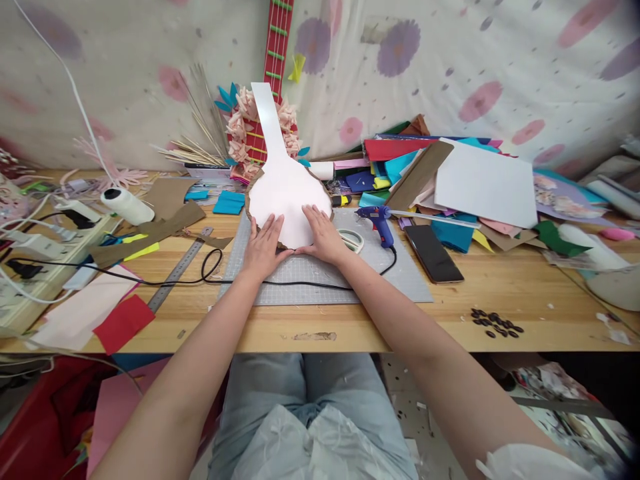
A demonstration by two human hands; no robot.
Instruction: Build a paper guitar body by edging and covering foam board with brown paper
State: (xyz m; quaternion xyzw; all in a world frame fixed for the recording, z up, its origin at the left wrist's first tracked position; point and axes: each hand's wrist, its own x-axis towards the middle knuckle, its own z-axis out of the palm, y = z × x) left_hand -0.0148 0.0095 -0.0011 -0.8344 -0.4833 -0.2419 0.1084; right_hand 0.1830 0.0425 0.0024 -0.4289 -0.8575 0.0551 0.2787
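A white lute-shaped cutout [287, 193] with a long neck lies over a brown cardboard piece [254, 183], whose edge shows around its body. My left hand [265, 248] rests on the lower left of the cutout, fingers stretched out. My right hand [323, 235] lies spread on its lower right. Both thumbs come close together at the bottom edge. Beneath is a grey cutting mat [310, 273]. Right of my right hand a blue glue gun [379, 223] sits on the mat, and a white cable or ring [353, 241] lies between them.
Behind the cutout stands a decorated red instrument model [257, 137]. A phone [434, 253] and several dark beads [496, 323] lie to the right. Coloured sheets and a white board [485, 183] are piled behind. A power strip [45, 280], thread spool [127, 205] and steel ruler [180, 270] are left.
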